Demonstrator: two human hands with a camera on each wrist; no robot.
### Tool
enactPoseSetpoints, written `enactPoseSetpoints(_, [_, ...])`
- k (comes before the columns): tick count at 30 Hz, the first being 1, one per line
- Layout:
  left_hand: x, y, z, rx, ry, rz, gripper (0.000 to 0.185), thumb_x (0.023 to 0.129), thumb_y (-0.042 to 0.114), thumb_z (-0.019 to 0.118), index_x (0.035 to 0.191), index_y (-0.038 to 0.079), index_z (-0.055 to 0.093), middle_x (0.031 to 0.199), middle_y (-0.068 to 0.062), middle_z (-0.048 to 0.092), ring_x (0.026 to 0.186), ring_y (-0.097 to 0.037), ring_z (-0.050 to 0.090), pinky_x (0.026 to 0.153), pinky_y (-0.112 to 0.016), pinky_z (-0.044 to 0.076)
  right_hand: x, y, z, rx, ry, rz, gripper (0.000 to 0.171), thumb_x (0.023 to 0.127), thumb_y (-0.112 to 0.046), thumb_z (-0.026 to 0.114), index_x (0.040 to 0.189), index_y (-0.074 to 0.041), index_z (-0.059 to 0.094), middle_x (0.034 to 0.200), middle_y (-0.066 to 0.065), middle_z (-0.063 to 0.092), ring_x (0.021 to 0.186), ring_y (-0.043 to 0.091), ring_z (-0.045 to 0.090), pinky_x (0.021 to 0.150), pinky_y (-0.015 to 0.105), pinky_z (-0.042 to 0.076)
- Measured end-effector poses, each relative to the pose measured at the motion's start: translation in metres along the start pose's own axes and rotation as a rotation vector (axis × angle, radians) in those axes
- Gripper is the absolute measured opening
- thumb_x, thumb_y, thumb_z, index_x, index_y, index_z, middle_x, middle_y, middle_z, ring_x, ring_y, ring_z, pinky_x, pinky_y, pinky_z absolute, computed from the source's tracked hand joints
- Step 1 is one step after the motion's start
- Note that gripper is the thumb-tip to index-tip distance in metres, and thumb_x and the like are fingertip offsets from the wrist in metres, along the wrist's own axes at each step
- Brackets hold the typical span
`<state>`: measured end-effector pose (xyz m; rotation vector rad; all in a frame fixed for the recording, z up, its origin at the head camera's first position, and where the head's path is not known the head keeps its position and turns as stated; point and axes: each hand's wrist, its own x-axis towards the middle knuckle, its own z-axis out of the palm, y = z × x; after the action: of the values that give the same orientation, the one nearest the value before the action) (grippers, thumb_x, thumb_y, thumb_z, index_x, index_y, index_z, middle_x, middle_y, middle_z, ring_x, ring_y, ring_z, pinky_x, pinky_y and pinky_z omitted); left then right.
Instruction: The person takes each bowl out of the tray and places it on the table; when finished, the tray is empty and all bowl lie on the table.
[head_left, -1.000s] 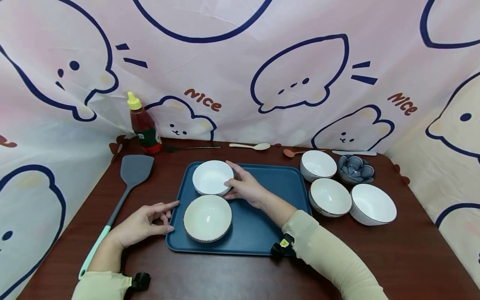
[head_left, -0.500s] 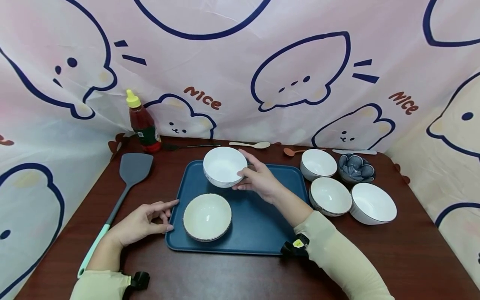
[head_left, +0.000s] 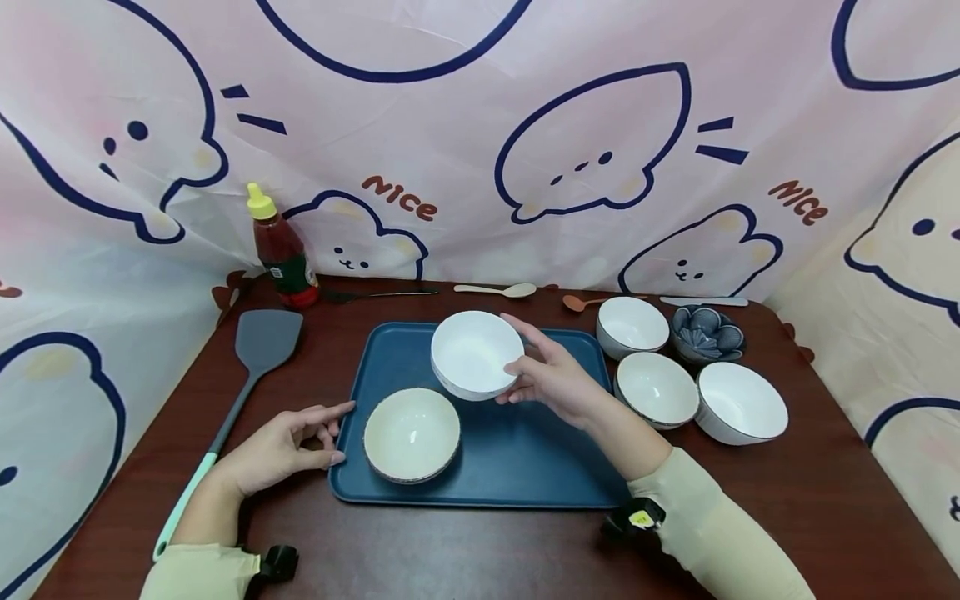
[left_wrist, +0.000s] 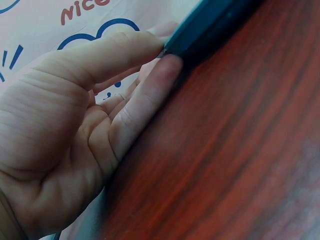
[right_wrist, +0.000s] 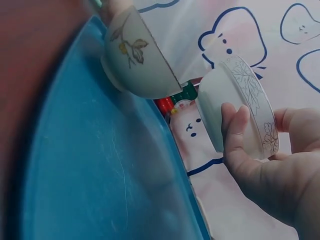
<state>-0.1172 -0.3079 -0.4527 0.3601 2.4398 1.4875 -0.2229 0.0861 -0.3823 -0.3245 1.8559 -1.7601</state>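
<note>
In the head view my right hand holds a white bowl by its right side, above the blue tray. The right wrist view shows a leaf pattern below this bowl's rim, with my thumb and fingers gripping its wall. A cream bowl stands on the tray's left part; a flower sprig shows on its side in the right wrist view. At the tray's left edge, my left hand pinches the rim; the left wrist view shows fingertips against it, close to the table.
Right of the tray stand several bowls, among them a cream one, a white one and a dark petal-shaped one. A spatula lies left. A sauce bottle and spoons are along the back.
My right hand has lifted the white bowl off the tray's back left and carried it rightward, away from the cream bowl. My left hand keeps its place at the tray edge.
</note>
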Motion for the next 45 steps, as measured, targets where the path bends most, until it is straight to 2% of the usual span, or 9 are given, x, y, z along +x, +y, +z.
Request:
enactPoseSetpoints(15, [-0.001,-0.002,-0.001,-0.001,-0.001,0.011,0.066,0.087,0.02,0.078,0.146,0.007,0.051,0.1,-0.012,0.057,0.089,-0.012,0.059,0.075,-0.023,0.048,-0.061,0.016,-0.025,0.012,-0.057,0.047,0.07,0.1,-0.013,0.056,0.157,-0.039,0.025,0.132,0.024,0.042,0.085,0.027,0.072,0.074,0.028,0.058])
enactPoseSetpoints(19, [0.0,-0.002,-0.001,-0.004,0.004,0.012,0.066,0.087,0.02,0.078,0.145,0.007,0.051,0.1,-0.012,0.056,0.089,-0.013,0.058,0.076,-0.023,0.048,-0.074,0.02,-0.036,0.042,-0.078,0.06,0.071,0.1,-0.014,0.057,0.158,-0.037,0.023,0.14,0.024,0.039,0.085,0.025,0.072,0.075,0.028,0.058])
enactPoseSetpoints(24, [0.0,-0.004,0.001,-0.02,-0.003,0.018,0.067,0.087,0.019,0.078,0.146,0.006,0.05,0.101,-0.013,0.056,0.089,-0.013,0.059,0.075,-0.023,0.05,-0.094,0.024,-0.05,0.053,-0.132,0.052,0.072,0.101,-0.011,0.056,0.159,-0.033,0.019,0.152,0.025,0.029,0.087,0.027,0.072,0.076,0.03,0.058])
enactPoseSetpoints(29, [0.0,-0.004,0.0,-0.022,-0.004,0.016,0.066,0.087,0.019,0.078,0.146,0.007,0.05,0.101,-0.013,0.056,0.089,-0.012,0.058,0.073,-0.024,0.05,-0.117,0.029,-0.064,0.056,-0.175,0.028,0.073,0.101,-0.007,0.054,0.16,-0.029,0.017,0.155,0.025,0.018,0.091,0.026,0.071,0.077,0.033,0.059])
enactPoseSetpoints(38, [0.0,-0.001,0.0,-0.001,0.003,0.012,0.066,0.087,0.019,0.078,0.146,0.007,0.051,0.101,-0.012,0.056,0.09,-0.013,0.058,0.076,-0.023,0.049,-0.154,0.033,-0.096,-0.001,-0.192,0.041,0.075,0.103,-0.004,0.047,0.161,-0.033,0.009,0.153,0.008,0.023,0.097,0.025,0.067,0.079,0.038,0.059])
enactPoseSetpoints(45, [-0.001,0.0,0.0,-0.003,0.005,0.007,0.066,0.086,0.019,0.078,0.145,0.006,0.051,0.1,-0.012,0.057,0.089,-0.013,0.058,0.076,-0.023,0.049,-0.175,0.035,-0.119,-0.086,-0.19,0.081,0.073,0.104,-0.006,0.046,0.161,-0.032,0.009,0.151,0.004,0.017,0.105,0.027,0.063,0.077,0.041,0.059])
